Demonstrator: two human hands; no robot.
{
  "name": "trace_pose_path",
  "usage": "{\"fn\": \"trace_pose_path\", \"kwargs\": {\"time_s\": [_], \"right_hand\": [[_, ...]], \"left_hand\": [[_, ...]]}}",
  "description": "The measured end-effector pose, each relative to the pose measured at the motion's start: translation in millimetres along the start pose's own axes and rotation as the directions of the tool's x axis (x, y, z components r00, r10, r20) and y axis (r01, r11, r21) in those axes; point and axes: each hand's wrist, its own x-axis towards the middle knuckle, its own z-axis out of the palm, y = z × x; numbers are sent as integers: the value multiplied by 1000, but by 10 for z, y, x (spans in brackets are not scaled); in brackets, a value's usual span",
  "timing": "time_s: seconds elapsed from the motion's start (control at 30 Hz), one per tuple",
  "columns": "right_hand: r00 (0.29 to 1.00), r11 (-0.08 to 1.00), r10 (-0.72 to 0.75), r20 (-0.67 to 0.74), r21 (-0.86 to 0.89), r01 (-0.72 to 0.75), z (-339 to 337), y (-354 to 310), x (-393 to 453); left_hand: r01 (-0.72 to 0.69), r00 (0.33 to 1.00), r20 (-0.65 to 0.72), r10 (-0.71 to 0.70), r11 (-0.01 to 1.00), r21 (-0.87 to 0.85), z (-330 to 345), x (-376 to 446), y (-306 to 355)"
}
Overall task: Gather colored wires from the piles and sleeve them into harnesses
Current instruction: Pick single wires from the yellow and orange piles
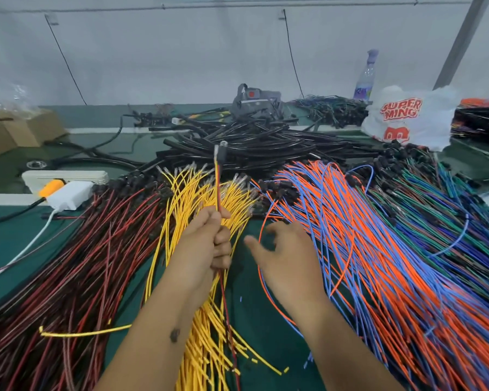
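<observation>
Yellow wires [209,328] are spread at six o'clock beneath the forearms. At nine o'clock a red-and-black wire pile [76,263] is fanned over the green table [9,238]. Just left of centre, the left hand [206,246] is closed around a few gathered wires [217,176], held upright. Beside it, the right hand [285,258] is held with fingers loosely spread, gripping nothing, at the edge of the orange-and-blue pile [378,249], spread toward three o'clock. Black sleeves [266,142] are heaped at twelve o'clock.

Left hand [209,244] fisted upright — right hand [285,258] open, fingers [254,244] spread.
</observation>
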Motion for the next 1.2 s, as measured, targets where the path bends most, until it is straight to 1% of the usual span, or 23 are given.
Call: {"fn": "trace_pose_path", "kwargs": {"time_s": [0.07,0.1,0.13,0.17,0.2,0.27,0.3,0.33,0.37,0.43,0.5,0.6,0.67,0.7,0.83,0.9,1.0,1.07,1.13,1.2], "right_hand": [[998,971,-14,67,-236,30,29,-19,-32],[997,952,-23,79,-302,46,35,-25,-38],[996,944,-28,82,-326,54,27,-35,-37],[997,949,-42,70,-309,62,18,-34,-28],[998,971,-54,38,-232,61,10,-22,-24],[997,999,-31,-73,14,32,2,-1,-24],[993,990,-11,-118,140,27,3,6,-30],[989,973,-7,-146,227,41,-1,-2,-40],[987,961,-28,-160,266,70,-7,-13,-59],[983,952,-106,-148,270,143,-4,-45,-99],[983,955,-163,-87,238,180,-1,-78,-125],[978,961,-206,-2,187,203,16,-95,-139],[976,965,-217,11,156,213,11,-94,-142],[975,966,-221,16,144,217,4,-101,-146],[974,961,-221,39,177,211,14,-111,-189],[965,958,-256,53,149,246,39,-91,-200],[956,948,-292,6,135,289,51,-72,-167],[966,939,-254,-57,223,260,44,-69,-145],[983,914,-148,-112,365,179,36,-57,-114],[991,867,-51,-120,487,103,12,-36,-91]], "left_hand": [[19,998,-52,-23,998,-66,1,27,0],[28,997,-67,-33,997,-76,11,38,-6],[32,996,-75,-37,997,-72,20,46,-14],[30,996,-79,-35,998,-52,30,51,-25],[24,996,-80,-26,999,-21,36,50,-37],[9,997,-82,-7,1000,30,40,37,-48],[3,997,-79,0,999,40,37,27,-49],[-4,997,-73,7,999,44,34,20,-51],[-12,998,-64,15,999,52,37,15,-52],[-33,999,-40,36,997,74,51,0,-49],[-56,998,-2,56,997,61,77,-10,-55],[-70,997,21,71,997,-25,118,-23,-66],[-39,998,43,44,994,-99,139,-30,-74],[-25,998,60,31,994,-103,146,-35,-72],[6,995,101,2,997,-76,141,-25,-70],[4,994,111,1,999,-49,150,-26,-76],[-56,994,98,56,998,3,186,-44,-89],[-96,993,66,95,995,5,194,-51,-95],[-124,992,35,122,992,33,184,-53,-96],[-141,990,23,139,985,96,174,-44,-110]]}}
